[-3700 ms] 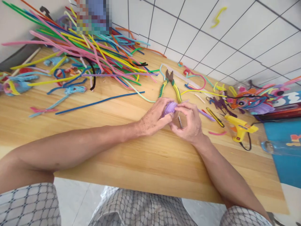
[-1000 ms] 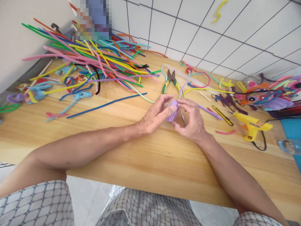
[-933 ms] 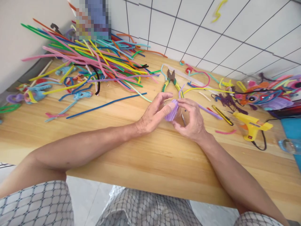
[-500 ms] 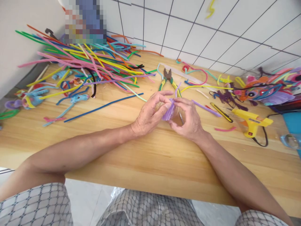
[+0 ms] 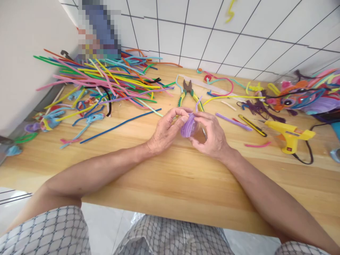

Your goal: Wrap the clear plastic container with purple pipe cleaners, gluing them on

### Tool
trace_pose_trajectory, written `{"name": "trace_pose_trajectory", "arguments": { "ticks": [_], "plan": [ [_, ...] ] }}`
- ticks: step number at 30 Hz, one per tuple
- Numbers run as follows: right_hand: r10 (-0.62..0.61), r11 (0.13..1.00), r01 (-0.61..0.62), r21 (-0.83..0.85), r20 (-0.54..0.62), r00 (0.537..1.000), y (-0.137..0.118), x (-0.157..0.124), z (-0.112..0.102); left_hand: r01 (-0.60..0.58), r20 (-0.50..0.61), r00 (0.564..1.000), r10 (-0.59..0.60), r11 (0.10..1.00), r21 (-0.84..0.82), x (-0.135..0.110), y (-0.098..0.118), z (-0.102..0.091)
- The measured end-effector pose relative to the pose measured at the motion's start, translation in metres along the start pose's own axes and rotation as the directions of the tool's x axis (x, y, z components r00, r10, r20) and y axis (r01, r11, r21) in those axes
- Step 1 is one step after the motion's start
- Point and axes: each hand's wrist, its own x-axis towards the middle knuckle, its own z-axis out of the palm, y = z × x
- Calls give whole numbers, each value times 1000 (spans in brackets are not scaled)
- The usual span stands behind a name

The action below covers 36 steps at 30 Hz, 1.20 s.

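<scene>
Between my two hands is a purple bundle of pipe cleaner (image 5: 187,126), its strands lying side by side in a rounded, ribbed shape. One loose purple end sticks up from its top. My left hand (image 5: 170,125) pinches it from the left with thumb and forefinger. On the other side my right hand (image 5: 212,132) is curled round it, fingertips at its upper edge and thumb low. Just beyond the hands lie pliers (image 5: 188,86) with green and yellow handles, partly hidden. A thin pointed metal piece shows beside my right palm.
A large heap of coloured pipe cleaners (image 5: 114,76) spreads over the back left. To the right lie a purple pipe cleaner (image 5: 233,122), a yellow utility knife (image 5: 252,125) and a yellow glue gun (image 5: 289,134) with its cord. A colourful pipe-cleaner figure (image 5: 297,95) stands at far right, by the tiled wall.
The view has shifted a little. My hands stay on the purple bundle, which now shows more of its ribbed side between them.
</scene>
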Motion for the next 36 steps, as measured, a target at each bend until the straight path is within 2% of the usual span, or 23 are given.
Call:
{"name": "trace_pose_trajectory", "arguments": {
  "ticks": [9, 13, 19, 27, 32, 36],
  "plan": [
    [9, 1000, -10, 1, 8, 1000, 1, -1, 0, 40, -38, 998, -40, 999, -1, 0, 3, -1],
    [24, 1000, -24, -1, 18, 1000, 1, -2, 1, 20, -38, 999, -18, 997, 72, 1, 3, -1],
    [37, 999, -37, 12, 18, 999, 0, -2, 1, -2, -14, 1000, 3, 996, 88, 2, 1, -2],
    [7, 1000, -7, -1, 8, 1000, 0, 0, 1, 21, -62, 998, -19, 1000, 20, 2, -2, -1],
    [25, 1000, -26, 11, 14, 1000, 1, -1, 1, 37, -123, 992, -21, 992, 124, 4, -1, -5],
    [8, 1000, -8, 8, -2, 1000, 1, 0, 2, 48, -157, 987, -21, 984, 173, 8, -8, -9]
  ]
}}
